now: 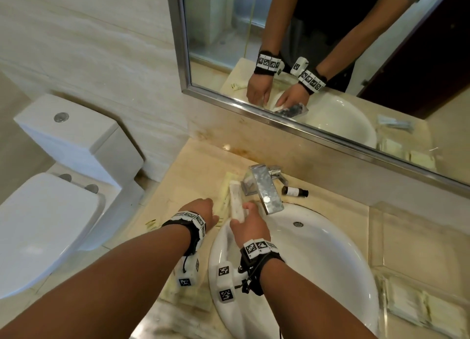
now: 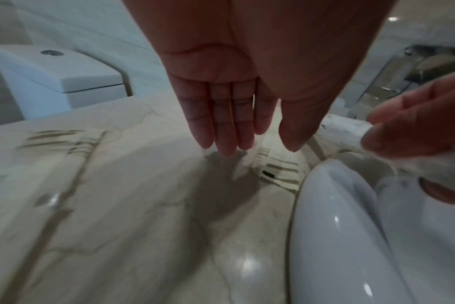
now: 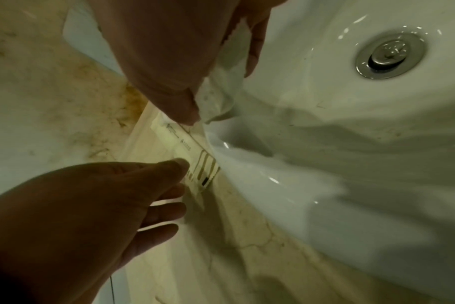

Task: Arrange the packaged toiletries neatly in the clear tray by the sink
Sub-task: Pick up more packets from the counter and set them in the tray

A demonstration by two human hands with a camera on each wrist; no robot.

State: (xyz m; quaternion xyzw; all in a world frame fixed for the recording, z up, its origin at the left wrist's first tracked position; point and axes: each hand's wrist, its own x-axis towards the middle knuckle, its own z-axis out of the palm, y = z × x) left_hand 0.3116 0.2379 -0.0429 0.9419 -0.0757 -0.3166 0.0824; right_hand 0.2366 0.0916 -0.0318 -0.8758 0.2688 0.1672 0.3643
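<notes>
My right hand (image 1: 245, 212) pinches a long white crinkly packet (image 1: 235, 202) between thumb and fingers at the sink's back left rim; the grip shows in the right wrist view (image 3: 216, 90). My left hand (image 1: 204, 209) is beside it, fingers straight (image 2: 229, 142), reaching down to a flat pale yellow packet (image 3: 185, 148) with striped print that lies on the counter against the basin edge. The clear tray (image 1: 375, 234) stands on the counter right of the sink, with pale packets (image 1: 419, 310) in its near end.
A chrome faucet (image 1: 264, 188) stands just behind my hands, with a small dark bottle (image 1: 295, 192) lying to its right. The white basin (image 1: 318, 262) lies between my hands and the tray. More pale packets (image 1: 188, 295) lie on the counter left of the basin. A toilet (image 1: 63, 186) is far left.
</notes>
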